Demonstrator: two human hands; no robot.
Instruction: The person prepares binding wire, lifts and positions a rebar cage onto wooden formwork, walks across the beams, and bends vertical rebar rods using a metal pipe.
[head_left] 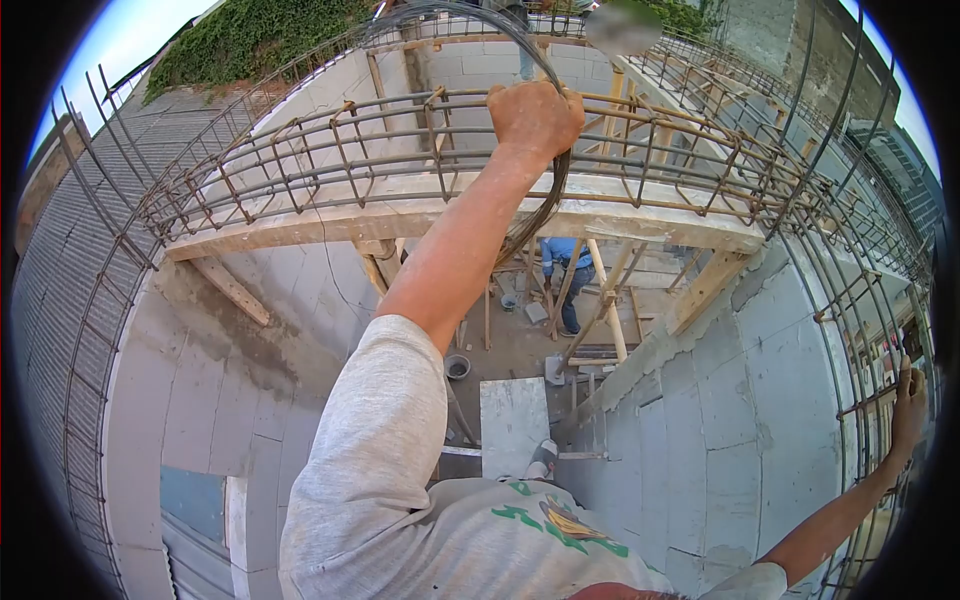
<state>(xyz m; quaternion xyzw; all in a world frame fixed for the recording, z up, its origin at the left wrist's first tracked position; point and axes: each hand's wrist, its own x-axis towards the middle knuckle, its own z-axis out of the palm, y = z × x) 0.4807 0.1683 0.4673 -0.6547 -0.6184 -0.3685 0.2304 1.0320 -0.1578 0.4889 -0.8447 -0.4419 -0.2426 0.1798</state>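
Note:
My left hand [537, 118] is raised at the top centre, its fingers wrapped round a coil of thin dark wire [540, 215]. The coil arches above the fist and hangs down below it, in front of the long rebar cage [340, 150] that runs over the wooden formwork beam [400, 212]. At the far right edge, my right hand [908, 400] touches the upright-looking rebar cage [860, 345] on top of the right wall. Its fingers are small and partly hidden there, so their grip is unclear.
Far below, a person in blue [568, 275] stands among wooden props [606, 300]. A pale board [513, 425] lies beneath me, near a bucket [457, 367]. Block walls [700, 420] rise on both sides. Rebar rods [100, 190] stick up at the left.

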